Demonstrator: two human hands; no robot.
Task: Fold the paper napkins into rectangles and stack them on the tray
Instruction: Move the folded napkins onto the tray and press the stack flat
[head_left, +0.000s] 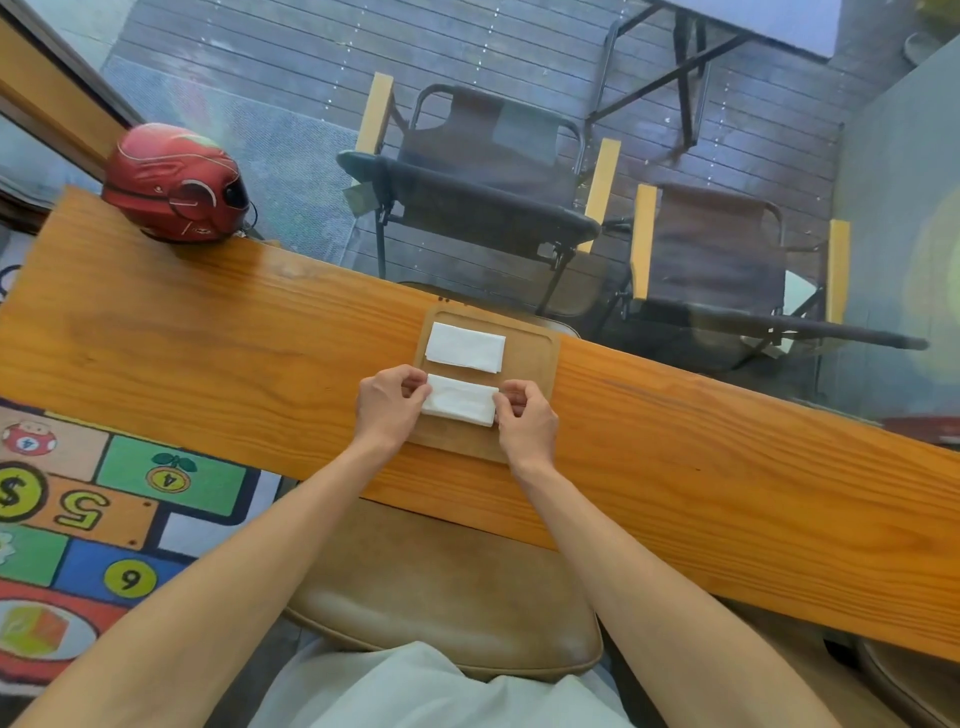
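A person seated at a long wooden counter pinches a folded white napkin at both short ends over a wooden tray. The left hand grips the napkin's left end between thumb and fingertips; the right hand grips its right end the same way. The napkin, a neat rectangle, lies over the tray's near half, though whether it rests on the wood or is held just above it cannot be told. A second napkin, also folded to a rectangle, lies flat on the tray's far half, just beyond the first and apart from it. The tray sits against the counter's far edge, near the middle of its length. A red helmet stands at the counter's far left corner, well apart from the tray. Beyond the far edge, through glass, stand two folding chairs. A numbered play mat covers the floor at left.
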